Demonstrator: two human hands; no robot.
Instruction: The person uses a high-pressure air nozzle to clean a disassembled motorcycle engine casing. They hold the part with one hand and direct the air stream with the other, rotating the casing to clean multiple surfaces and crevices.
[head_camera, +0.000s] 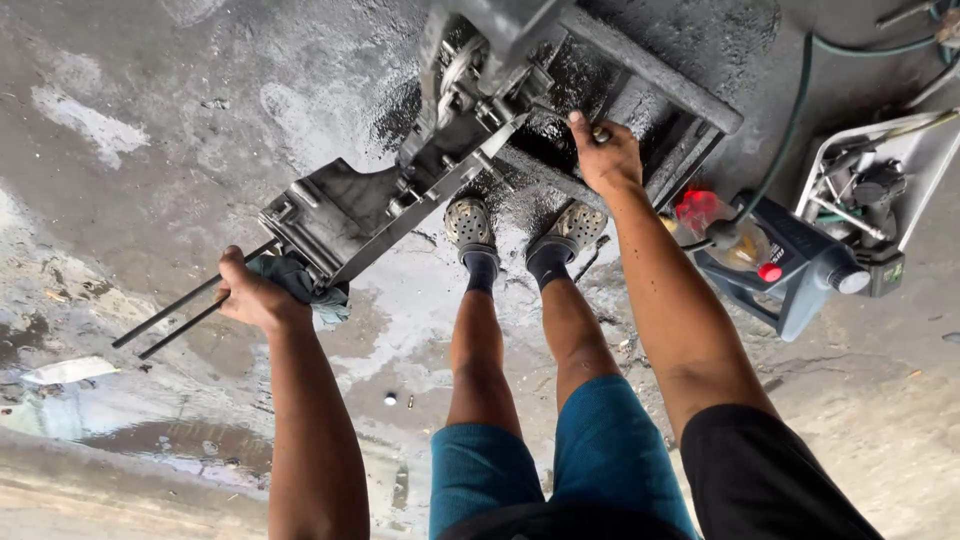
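The metal machine frame (400, 190) lies on the wet concrete floor (120, 120), and its long axis runs from the lower left to the upper right. The left hand (255, 295) is at the frame's lower-left end, closed around two thin dark rods (175, 315) and a blue-grey cloth (310, 290). The right hand (603, 155) is at the upper-right part, fingers wrapped on a small handle (600, 133). Two feet in perforated clogs (470, 222) stand just beside the frame. One pressure washer (790, 260) is right of the frame.
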